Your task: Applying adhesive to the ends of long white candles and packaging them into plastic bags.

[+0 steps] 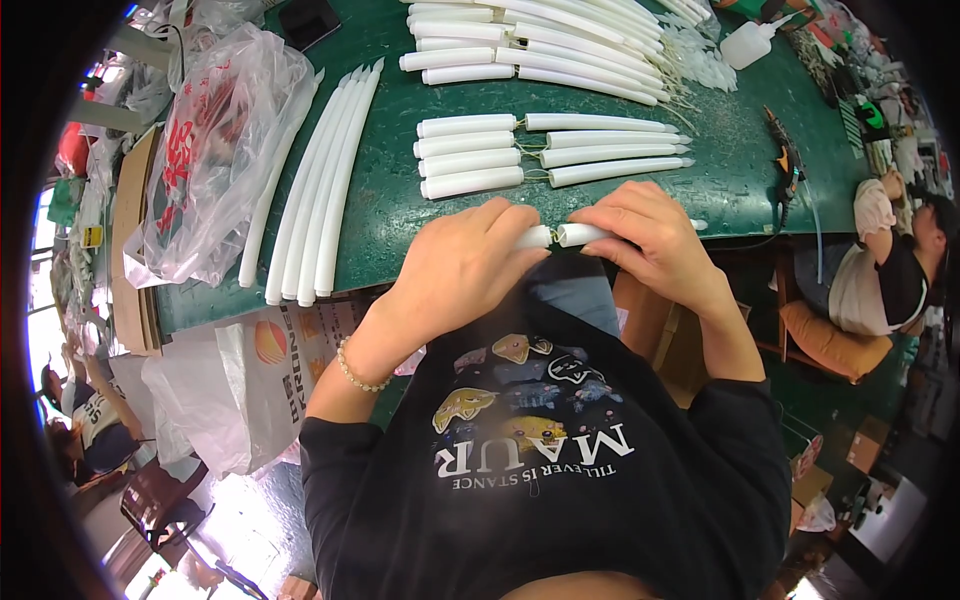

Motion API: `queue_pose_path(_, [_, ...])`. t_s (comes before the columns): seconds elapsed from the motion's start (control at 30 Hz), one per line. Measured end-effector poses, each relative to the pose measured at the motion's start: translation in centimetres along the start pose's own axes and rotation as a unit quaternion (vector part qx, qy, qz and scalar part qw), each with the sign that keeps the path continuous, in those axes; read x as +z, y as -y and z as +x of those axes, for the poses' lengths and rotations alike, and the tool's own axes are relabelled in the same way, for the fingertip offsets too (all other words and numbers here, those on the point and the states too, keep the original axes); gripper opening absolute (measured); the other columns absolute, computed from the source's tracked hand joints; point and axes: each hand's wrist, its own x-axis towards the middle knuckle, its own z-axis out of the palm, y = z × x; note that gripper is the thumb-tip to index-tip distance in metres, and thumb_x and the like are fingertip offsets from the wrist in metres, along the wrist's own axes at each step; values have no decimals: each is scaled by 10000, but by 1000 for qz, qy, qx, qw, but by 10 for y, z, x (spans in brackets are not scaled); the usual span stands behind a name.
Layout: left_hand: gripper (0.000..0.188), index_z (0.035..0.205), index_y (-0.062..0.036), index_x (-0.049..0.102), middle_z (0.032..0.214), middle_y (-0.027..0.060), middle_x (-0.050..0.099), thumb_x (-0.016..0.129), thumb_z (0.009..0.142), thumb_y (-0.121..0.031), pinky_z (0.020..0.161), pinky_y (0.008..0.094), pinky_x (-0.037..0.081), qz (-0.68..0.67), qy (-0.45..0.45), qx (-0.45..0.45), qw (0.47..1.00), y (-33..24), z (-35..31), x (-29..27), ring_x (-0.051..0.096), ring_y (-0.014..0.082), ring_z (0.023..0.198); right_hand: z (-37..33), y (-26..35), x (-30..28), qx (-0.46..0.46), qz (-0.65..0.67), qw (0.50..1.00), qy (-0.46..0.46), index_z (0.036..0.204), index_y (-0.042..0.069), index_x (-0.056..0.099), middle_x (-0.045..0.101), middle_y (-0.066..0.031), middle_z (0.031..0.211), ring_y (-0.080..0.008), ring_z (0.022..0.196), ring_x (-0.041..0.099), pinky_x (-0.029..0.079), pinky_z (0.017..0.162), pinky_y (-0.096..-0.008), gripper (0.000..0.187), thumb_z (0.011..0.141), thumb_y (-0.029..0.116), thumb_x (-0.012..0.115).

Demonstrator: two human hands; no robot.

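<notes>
Near the table's front edge, my left hand [465,262] is closed around a short white tube [534,238], which looks like the base of a taper candle. My right hand [655,245] pinches the longer white candle stem [580,234], whose tip shows past my fingers. The two ends face each other with a small gap, and thin yellowish wire shows between them. Just beyond my hands lie several white candles in two parts, short tubes [470,158] on the left and tapered stems [610,155] on the right, joined by thin wires.
More candle pieces [580,45] lie at the back. Several long whole candles [325,190] rest at left beside a clear plastic bag [220,150]. A glue gun [785,165] with a cable and a white squeeze bottle [748,45] are at right. Another person [880,260] sits at far right.
</notes>
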Motion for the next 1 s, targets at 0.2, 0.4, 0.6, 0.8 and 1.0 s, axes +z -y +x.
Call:
queue_pose_path(0.2, [299, 992, -50, 513, 668, 101, 580, 700, 805, -189, 515, 385, 464, -2, -17, -44, 999, -4, -1, 8, 600, 305, 610, 0, 0, 0, 30, 33, 999, 2, 1017, 30, 662, 619, -78, 851, -264, 788, 576, 449, 709, -364, 276, 758, 108, 711])
queue_pose_path(0.4, [313, 987, -47, 513, 703, 76, 560, 712, 779, -168, 531, 370, 461, 78, -83, -15, 993, -4, 2, 20, 589, 259, 629, -2, 5, 0, 57, 34, 998, 15, 1037, 17, 646, 634, -100, 876, -272, 812, 593, 464, 714, -352, 270, 783, 95, 690])
queue_pose_path(0.6, [293, 993, -44, 521, 764, 78, 524, 691, 778, -146, 577, 365, 462, 92, -83, -1, 992, -13, 3, 20, 567, 254, 677, -4, 14, 1, 161, 132, 978, 23, 1083, 1, 613, 651, -131, 943, -296, 824, 619, 485, 740, -339, 260, 836, 74, 648])
queue_pose_path(0.8, [269, 1030, -50, 534, 771, 97, 530, 658, 818, -159, 586, 381, 465, 26, -19, -13, 999, -11, 1, 8, 574, 287, 683, -6, 11, -1, 164, 127, 978, 9, 1096, 5, 611, 652, -135, 940, -291, 822, 631, 494, 724, -331, 272, 835, 68, 650])
queue_pose_path(1.0, [267, 1057, -86, 558, 758, 99, 590, 650, 834, -199, 555, 403, 473, -16, 37, -34, 999, 0, -3, 5, 611, 308, 669, -4, 1, -1, 78, -18, 996, 27, 1071, 57, 642, 639, -106, 901, -301, 775, 618, 492, 670, -360, 282, 796, 98, 690])
